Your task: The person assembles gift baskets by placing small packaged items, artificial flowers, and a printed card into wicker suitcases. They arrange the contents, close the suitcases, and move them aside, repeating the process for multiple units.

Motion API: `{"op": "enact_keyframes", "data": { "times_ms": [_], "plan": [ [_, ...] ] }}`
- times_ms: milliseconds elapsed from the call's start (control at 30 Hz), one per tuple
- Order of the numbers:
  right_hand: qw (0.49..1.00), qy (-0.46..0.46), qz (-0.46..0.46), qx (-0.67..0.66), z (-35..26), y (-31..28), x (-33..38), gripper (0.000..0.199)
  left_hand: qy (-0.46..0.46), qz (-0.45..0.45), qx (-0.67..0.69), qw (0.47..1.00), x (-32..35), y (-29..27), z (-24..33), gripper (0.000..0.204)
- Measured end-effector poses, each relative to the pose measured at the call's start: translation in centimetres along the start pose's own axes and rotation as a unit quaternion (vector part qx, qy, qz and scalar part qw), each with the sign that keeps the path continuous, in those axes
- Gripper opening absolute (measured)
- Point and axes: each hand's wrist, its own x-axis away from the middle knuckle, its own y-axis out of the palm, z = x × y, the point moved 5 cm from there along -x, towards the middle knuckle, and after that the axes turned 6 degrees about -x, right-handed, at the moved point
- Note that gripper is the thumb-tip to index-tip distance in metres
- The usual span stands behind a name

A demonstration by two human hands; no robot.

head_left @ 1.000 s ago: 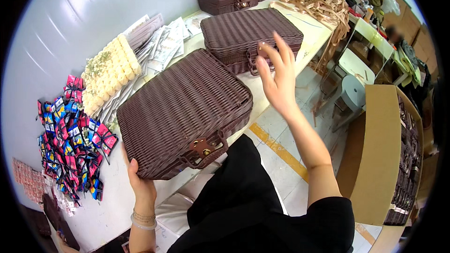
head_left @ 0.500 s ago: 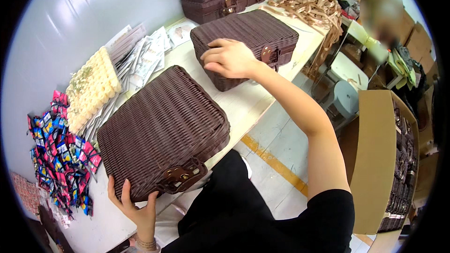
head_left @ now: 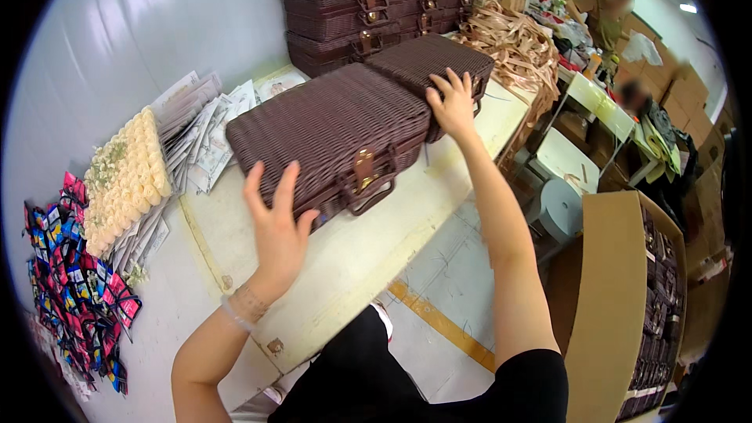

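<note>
Near wicker case now flat against far case; left hand and right hand splayed, flat-palmed, gripping nothing—push square, latch facing near.

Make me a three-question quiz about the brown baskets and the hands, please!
1. Where is the right hand?
A. on the far wicker case
B. on the cardboard box
C. on the stool

2. What colour are the wicker cases on the table?
A. white
B. dark brown
C. blue

3. How is the near wicker case?
A. lid wide open
B. lying closed, clasp at the front
C. standing on end

Answers: 1 A, its fingers spread on that case's lid; 2 B, every case shows dark brown weave; 3 B, the lid is flat and the left hand rests at its front edge.
</note>
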Motion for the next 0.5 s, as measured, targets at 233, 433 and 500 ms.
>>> {"op": "enact_keyframes", "data": {
  "times_ms": [233, 433, 500],
  "plan": [
    [0.996, -0.029, -0.053, 0.058, 10.7, 6.3, -10.6, 0.045, 0.015, 0.032, -0.003, 0.999, -7.8, 9.3, 0.3, 0.072],
    [0.770, 0.299, -0.047, -0.561, 15.3, 8.5, -10.9, 0.070, 0.001, 0.024, -0.037, 0.999, -13.1, 15.2, -0.1, 0.070],
    [0.807, 0.262, -0.007, -0.529, 15.3, 9.2, -9.4, 0.069, -0.004, 0.019, -0.032, 0.999, -14.3, 16.6, -0.3, 0.070]
  ]
}}
